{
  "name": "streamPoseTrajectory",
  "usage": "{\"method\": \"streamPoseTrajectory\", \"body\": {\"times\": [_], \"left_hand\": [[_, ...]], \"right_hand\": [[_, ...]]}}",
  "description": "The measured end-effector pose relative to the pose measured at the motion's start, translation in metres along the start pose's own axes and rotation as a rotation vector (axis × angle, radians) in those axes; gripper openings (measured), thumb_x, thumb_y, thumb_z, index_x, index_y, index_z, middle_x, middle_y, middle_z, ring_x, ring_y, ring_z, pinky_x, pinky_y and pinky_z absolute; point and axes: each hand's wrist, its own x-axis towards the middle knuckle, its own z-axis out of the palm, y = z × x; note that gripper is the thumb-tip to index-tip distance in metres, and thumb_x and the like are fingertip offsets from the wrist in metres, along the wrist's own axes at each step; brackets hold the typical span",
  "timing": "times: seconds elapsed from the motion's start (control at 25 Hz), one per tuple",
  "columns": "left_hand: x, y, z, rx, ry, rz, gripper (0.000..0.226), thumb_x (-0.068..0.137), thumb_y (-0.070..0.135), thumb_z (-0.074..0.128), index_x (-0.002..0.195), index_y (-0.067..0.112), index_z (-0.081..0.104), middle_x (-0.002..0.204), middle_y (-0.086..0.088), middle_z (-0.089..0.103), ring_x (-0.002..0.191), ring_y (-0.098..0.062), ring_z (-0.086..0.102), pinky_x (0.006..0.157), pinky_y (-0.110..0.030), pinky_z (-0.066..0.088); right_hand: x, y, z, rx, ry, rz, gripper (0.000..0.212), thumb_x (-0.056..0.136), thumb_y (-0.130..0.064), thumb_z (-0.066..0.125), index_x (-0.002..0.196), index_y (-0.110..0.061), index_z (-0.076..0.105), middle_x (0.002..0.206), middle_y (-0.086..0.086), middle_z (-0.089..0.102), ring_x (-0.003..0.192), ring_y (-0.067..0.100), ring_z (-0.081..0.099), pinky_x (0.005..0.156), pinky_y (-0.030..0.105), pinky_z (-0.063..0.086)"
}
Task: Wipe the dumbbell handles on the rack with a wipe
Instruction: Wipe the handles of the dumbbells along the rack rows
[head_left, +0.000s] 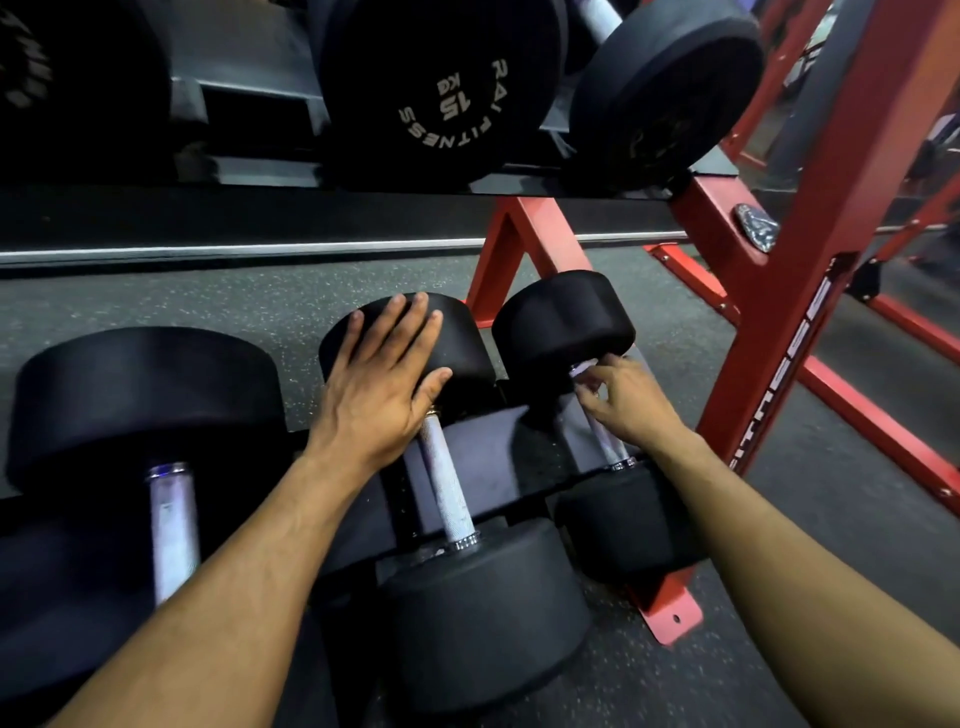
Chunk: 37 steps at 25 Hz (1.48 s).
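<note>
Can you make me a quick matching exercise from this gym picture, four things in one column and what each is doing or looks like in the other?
Column one:
1. left hand
2. right hand
3. rack frame
4. upper shelf dumbbell

Column two:
A. painted red
B. marked 15 KG
C. lies flat on a dumbbell head
D. pinches a wipe at a handle

Pairs: 1-C, 2-D, 3-A, 4-B

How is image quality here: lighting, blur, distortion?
Head view: dim light, with the black dumbbell heads losing detail; wide-angle bending curves the red rack frame; soft blur at the right hand and the wipe; the left hand is sharper; mild glare on the middle handle.
</note>
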Motion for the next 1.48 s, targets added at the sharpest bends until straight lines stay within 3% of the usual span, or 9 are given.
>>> {"method": "streamPoseTrajectory", "body": {"times": [0.24,0.36,0.48,0.64,0.88,1.0,1.2,1.32,1.48], "left_hand": [[-0.001,0.003,-0.001,0.003,0.004,-0.020,0.064,0.103,0.049,0.027,0.154,0.013,0.037,0.163,-0.006,0.030,0.152,-0.023,0.020,0.123,-0.051,0.013],[-0.001,0.005,-0.002,0.000,0.007,-0.028,0.064,0.102,0.049,0.026,0.153,0.012,0.038,0.162,-0.006,0.030,0.152,-0.023,0.021,0.124,-0.048,0.010],[-0.001,0.007,-0.003,0.000,0.013,-0.031,0.063,0.102,0.048,0.027,0.153,0.012,0.038,0.162,-0.006,0.031,0.152,-0.023,0.021,0.123,-0.044,0.005],[-0.002,0.007,-0.004,0.006,0.004,-0.038,0.064,0.102,0.048,0.027,0.153,0.012,0.038,0.162,-0.006,0.030,0.152,-0.023,0.021,0.123,-0.041,0.000],[-0.002,0.007,-0.005,0.002,0.005,-0.046,0.064,0.102,0.049,0.026,0.154,0.012,0.036,0.163,-0.005,0.029,0.152,-0.022,0.019,0.123,-0.039,-0.003],[-0.001,0.007,-0.005,0.000,0.014,-0.043,0.063,0.102,0.048,0.027,0.153,0.012,0.037,0.162,-0.006,0.029,0.152,-0.022,0.020,0.123,-0.039,-0.003],[-0.002,0.008,-0.004,0.002,0.018,-0.038,0.063,0.102,0.048,0.028,0.153,0.012,0.037,0.162,-0.006,0.031,0.152,-0.023,0.021,0.123,-0.044,0.005],[-0.002,0.007,-0.003,0.004,0.011,-0.037,0.063,0.102,0.049,0.027,0.153,0.012,0.036,0.162,-0.006,0.031,0.152,-0.023,0.020,0.124,-0.046,0.007],[-0.002,0.008,-0.004,-0.005,-0.005,-0.043,0.064,0.102,0.049,0.026,0.154,0.013,0.036,0.163,-0.006,0.030,0.153,-0.022,0.019,0.124,-0.047,0.007]], "right_hand": [[0.004,0.005,-0.001,0.034,-0.024,0.044,0.020,0.084,-0.015,0.068,0.104,-0.010,0.070,0.106,0.009,0.055,0.086,0.026,0.061,0.074,0.039,0.050],[0.008,0.002,-0.011,-0.009,-0.083,0.012,0.017,0.082,-0.014,0.072,0.098,-0.010,0.071,0.101,0.007,0.059,0.084,0.026,0.062,0.068,0.032,0.045],[0.003,0.008,-0.024,-0.080,-0.320,-0.004,0.011,0.078,-0.015,0.074,0.088,-0.013,0.072,0.083,-0.002,0.062,0.082,0.021,0.062,0.066,0.027,0.041],[-0.013,0.015,-0.031,-0.033,-0.610,0.089,0.017,0.074,-0.006,0.074,0.073,-0.022,0.067,0.064,-0.011,0.062,0.050,-0.003,0.054,0.048,0.008,0.035],[-0.007,0.011,-0.022,-0.006,-0.346,0.058,0.008,0.076,-0.011,0.076,0.081,-0.016,0.072,0.071,-0.008,0.062,0.069,0.010,0.056,0.063,0.012,0.032],[0.008,0.005,-0.015,0.009,-0.170,0.048,0.012,0.076,-0.012,0.076,0.087,-0.014,0.073,0.089,0.003,0.067,0.081,0.022,0.063,0.070,0.029,0.044],[0.013,0.005,-0.003,0.015,-0.010,0.073,0.015,0.079,-0.017,0.074,0.093,-0.014,0.071,0.101,0.004,0.065,0.088,0.024,0.063,0.073,0.040,0.053],[0.011,0.003,-0.009,-0.053,-0.109,0.020,0.015,0.078,-0.013,0.073,0.092,-0.013,0.068,0.100,0.004,0.061,0.090,0.026,0.060,0.069,0.030,0.042],[0.000,0.003,-0.022,-0.196,-0.481,0.045,0.012,0.075,-0.013,0.075,0.083,-0.020,0.069,0.078,-0.003,0.060,0.075,0.016,0.059,0.062,0.024,0.040]]}}
